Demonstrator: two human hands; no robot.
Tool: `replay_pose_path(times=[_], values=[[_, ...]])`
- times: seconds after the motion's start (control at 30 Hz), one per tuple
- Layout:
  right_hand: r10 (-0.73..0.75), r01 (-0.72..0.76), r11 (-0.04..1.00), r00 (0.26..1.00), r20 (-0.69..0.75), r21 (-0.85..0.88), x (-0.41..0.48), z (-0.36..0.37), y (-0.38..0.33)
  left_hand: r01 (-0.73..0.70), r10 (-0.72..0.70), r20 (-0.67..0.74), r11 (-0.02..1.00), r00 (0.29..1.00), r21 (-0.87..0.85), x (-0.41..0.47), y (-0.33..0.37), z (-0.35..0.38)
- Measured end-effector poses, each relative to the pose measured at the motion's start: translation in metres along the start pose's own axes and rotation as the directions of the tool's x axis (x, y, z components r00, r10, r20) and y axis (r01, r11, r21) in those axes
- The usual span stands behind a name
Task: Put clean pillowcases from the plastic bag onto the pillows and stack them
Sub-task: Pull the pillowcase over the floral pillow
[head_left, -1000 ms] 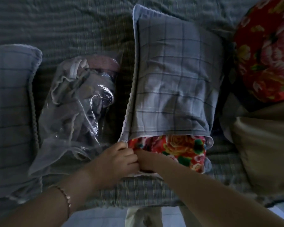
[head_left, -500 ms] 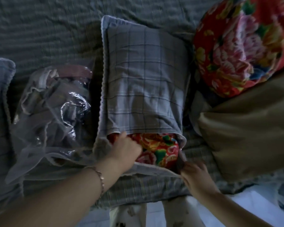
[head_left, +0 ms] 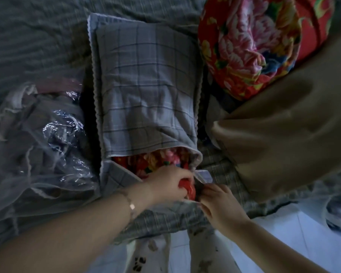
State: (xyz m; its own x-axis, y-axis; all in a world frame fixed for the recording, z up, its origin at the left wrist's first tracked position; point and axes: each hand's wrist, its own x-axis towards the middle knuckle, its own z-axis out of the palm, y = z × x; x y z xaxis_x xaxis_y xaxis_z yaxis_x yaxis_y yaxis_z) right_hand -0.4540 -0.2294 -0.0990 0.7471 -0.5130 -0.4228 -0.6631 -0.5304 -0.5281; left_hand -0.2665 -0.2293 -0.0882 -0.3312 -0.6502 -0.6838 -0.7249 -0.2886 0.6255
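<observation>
A grey-blue plaid pillowcase [head_left: 146, 91] lies on the bed, pulled most of the way over a red floral pillow [head_left: 158, 160] whose near end shows at the opening. My left hand [head_left: 165, 184] grips the pillow's red near-right corner. My right hand [head_left: 217, 200] pinches the pillowcase's lower edge just right of that corner. A clear plastic bag [head_left: 43, 138] holding more grey cloth lies to the left of the pillow.
A second red floral pillow [head_left: 250, 42] sits at the upper right on a tan cushion [head_left: 283, 131]. The bed has a grey ribbed cover [head_left: 37, 36]. Below the bed edge are a pale tiled floor [head_left: 283, 243] and my legs in patterned trousers [head_left: 152, 255].
My left hand moved right from the opening's left side to the pillow's near-right corner and took hold of it. My right hand stays at the pillowcase edge. The view shifted left.
</observation>
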Motion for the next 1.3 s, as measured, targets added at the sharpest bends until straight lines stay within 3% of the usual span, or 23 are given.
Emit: replay_pose_path(times=[0.07,0.1,0.2,0.3,0.4,0.53,0.63,0.7,0.77,0.87,0.9,0.97,1.03,1.07,1.1,1.17,1.23,1.3], values=[[-0.068,0.066,0.995,0.997,0.021,0.079,-0.010,-0.003,-0.001,0.064,-0.062,0.017,0.959,0.998,-0.276,-0.023,-0.008,0.013],[-0.112,0.107,0.989,0.993,0.040,0.106,-0.013,-0.007,0.000,0.111,-0.111,0.017,0.942,0.994,-0.317,-0.026,-0.016,0.023],[-0.267,0.268,0.964,0.959,0.095,0.008,-0.013,-0.019,-0.001,0.233,-0.258,-0.094,0.948,0.962,-0.215,-0.006,-0.029,0.045],[-0.325,0.335,0.939,0.939,0.112,-0.081,-0.002,-0.016,0.003,0.255,-0.280,-0.229,0.958,0.932,-0.133,0.023,-0.007,0.058],[-0.284,0.304,0.943,0.947,0.149,-0.134,-0.001,-0.011,0.011,0.156,-0.131,-0.220,0.983,0.967,0.099,0.024,0.011,0.071],[-0.121,0.154,0.963,0.980,0.158,-0.219,0.004,-0.010,0.018,-0.122,0.123,-0.068,0.992,0.990,0.019,0.001,0.002,0.074],[-0.056,0.066,0.986,0.996,0.063,-0.156,0.019,-0.013,0.024,-0.234,0.249,-0.015,0.928,0.968,0.291,-0.021,-0.033,0.060],[-0.073,0.074,0.995,0.997,0.017,-0.061,0.022,-0.015,0.029,-0.167,0.180,0.014,0.881,0.984,0.443,-0.037,-0.070,0.039],[-0.175,0.174,0.983,0.984,-0.019,-0.064,0.023,-0.020,0.031,-0.069,0.119,-0.058,0.840,0.991,0.539,-0.057,-0.104,0.010],[-0.267,0.253,0.959,0.958,-0.104,-0.132,0.033,-0.023,0.035,0.159,-0.041,-0.230,0.836,0.972,0.526,-0.080,-0.129,-0.034],[-0.236,0.210,0.964,0.959,-0.155,-0.164,0.042,-0.023,0.036,0.260,-0.116,-0.303,0.830,0.946,0.494,-0.082,-0.134,-0.044],[-0.062,0.018,0.981,0.972,-0.227,-0.191,0.068,-0.018,0.032,0.524,-0.407,-0.356,0.775,0.841,0.352,-0.076,-0.142,-0.055],[0.235,-0.244,0.946,0.970,-0.069,-0.213,0.093,-0.006,0.026,0.658,-0.625,-0.329,0.753,0.708,-0.016,-0.063,-0.141,-0.056],[0.386,-0.377,0.904,0.923,0.003,-0.200,0.100,0.000,0.026,0.647,-0.631,-0.382,0.755,0.675,-0.104,-0.054,-0.136,-0.055],[0.499,-0.483,0.858,0.865,0.058,-0.175,0.104,0.004,0.025,0.619,-0.577,-0.477,0.781,0.663,-0.084,-0.044,-0.128,-0.055],[0.610,-0.593,0.790,0.785,0.104,-0.159,0.099,0.010,0.025,0.545,-0.371,-0.575,0.823,0.729,0.160,-0.029,-0.110,-0.055],[0.614,-0.596,0.784,0.785,0.082,-0.172,0.085,0.018,0.026,0.456,-0.252,-0.449,0.777,0.857,0.435,-0.015,-0.096,-0.053],[0.568,-0.570,0.819,0.822,-0.040,-0.069,0.070,0.022,0.029,0.388,-0.230,-0.324,0.694,0.918,0.606,-0.002,-0.092,-0.048]])
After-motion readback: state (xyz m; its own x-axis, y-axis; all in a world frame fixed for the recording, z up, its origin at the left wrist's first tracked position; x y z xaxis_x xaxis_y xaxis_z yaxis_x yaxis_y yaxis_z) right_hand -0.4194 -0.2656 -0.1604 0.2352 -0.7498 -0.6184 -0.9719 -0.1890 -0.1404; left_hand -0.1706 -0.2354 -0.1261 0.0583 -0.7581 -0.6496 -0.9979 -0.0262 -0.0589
